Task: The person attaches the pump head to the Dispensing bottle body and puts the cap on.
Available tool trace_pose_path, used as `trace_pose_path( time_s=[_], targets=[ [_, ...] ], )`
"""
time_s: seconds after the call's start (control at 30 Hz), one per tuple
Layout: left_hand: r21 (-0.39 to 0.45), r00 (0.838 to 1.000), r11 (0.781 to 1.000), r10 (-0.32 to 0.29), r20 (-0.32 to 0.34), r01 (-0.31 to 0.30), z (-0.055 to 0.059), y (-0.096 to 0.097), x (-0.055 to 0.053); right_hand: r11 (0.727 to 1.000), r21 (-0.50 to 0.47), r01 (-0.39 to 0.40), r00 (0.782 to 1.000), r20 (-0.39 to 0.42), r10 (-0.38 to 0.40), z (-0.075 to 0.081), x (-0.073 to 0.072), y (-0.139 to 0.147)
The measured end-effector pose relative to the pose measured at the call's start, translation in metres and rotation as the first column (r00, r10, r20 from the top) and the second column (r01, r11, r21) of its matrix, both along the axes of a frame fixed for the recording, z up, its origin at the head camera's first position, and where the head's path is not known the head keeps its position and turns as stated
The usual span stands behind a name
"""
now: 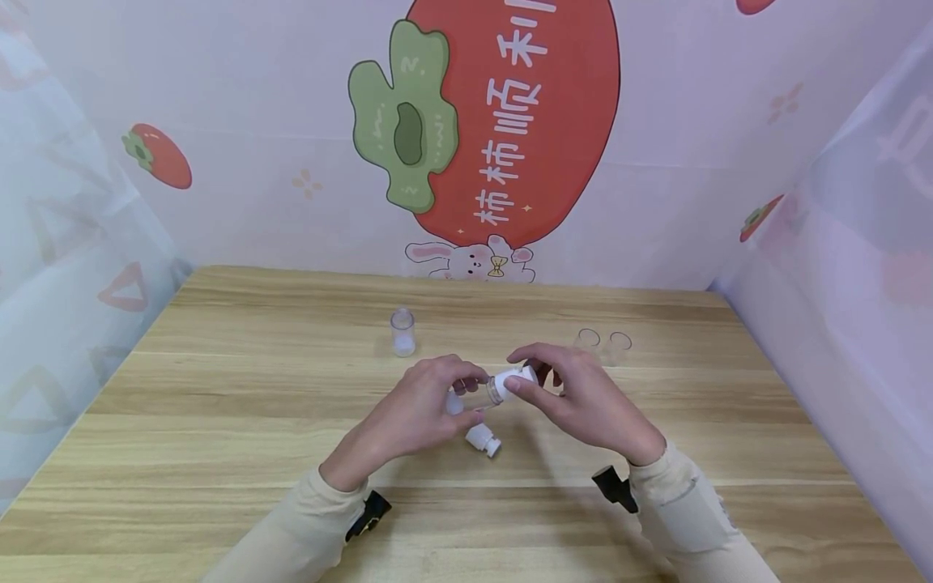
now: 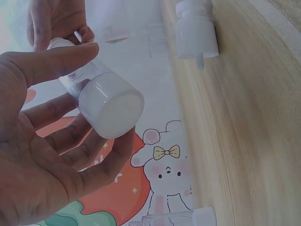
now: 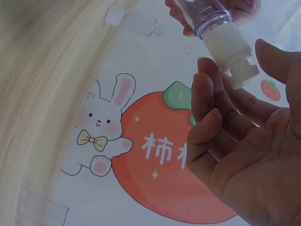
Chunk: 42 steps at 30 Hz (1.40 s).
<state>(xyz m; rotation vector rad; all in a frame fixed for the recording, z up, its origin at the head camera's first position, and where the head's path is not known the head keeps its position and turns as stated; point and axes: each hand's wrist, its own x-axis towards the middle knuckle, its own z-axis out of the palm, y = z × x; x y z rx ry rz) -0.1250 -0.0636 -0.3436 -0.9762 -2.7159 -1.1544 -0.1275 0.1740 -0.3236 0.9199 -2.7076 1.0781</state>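
My left hand (image 1: pixel 426 401) holds a small clear bottle (image 1: pixel 477 396) between thumb and fingers, tilted above the table. The bottle's white base (image 2: pixel 117 108) faces the left wrist camera. On its other end sits a white pump top (image 1: pixel 510 382), which the curled fingers and thumb of my right hand (image 1: pixel 583 397) surround. In the right wrist view, the pump top (image 3: pixel 228 47) shows between the thumb and fingertips, with the thumb close beside its collar. A second white pump top (image 1: pixel 483 440) lies on the table beneath the left hand.
A clear bottle with a white bottom (image 1: pixel 402 334) stands uncapped farther back, left of the hands. Two clear covers (image 1: pixel 619 346) stand at the back right, behind the right hand. The wooden table (image 1: pixel 219 421) meets a printed cloth backdrop (image 1: pixel 277 219) behind and on both sides.
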Motion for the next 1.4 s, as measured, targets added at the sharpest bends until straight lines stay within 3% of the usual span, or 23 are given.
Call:
trace_pose_path(
  time_s=[0.4, 0.6, 0.83, 1.2, 1.4],
  targets=[
    [0.001, 1.000, 1.000, 0.010, 0.019, -0.010, -0.0004, -0.0014, -0.0011, 0.987, -0.043, -0.158, 0.986, -0.066, 0.155, 0.0025, -0.0029, 0.0071],
    [0.000, 0.999, 1.000, 0.013, 0.041, -0.013, -0.0003, -0.0012, -0.0006, 0.984, -0.042, -0.173, 0.981, -0.090, 0.169, 0.0030, -0.0031, 0.0073],
    [0.012, 1.000, 1.000, 0.012, 0.026, -0.012, 0.0001, -0.0006, 0.0000, 0.986, -0.048, -0.162, 0.984, -0.085, 0.157, 0.0019, -0.0022, 0.0065],
    [-0.009, 0.998, 0.999, 0.044, -0.053, -0.044, -0.0003, 0.0008, 0.0016, 0.999, -0.010, -0.047, 0.999, -0.014, 0.047, 0.0018, -0.0007, 0.0013],
    [-0.010, 0.997, 0.999, 0.044, -0.056, -0.045, -0.0009, 0.0003, 0.0009, 1.000, 0.010, -0.025, 1.000, -0.014, 0.025, 0.0001, -0.0011, 0.0016]
  ],
)
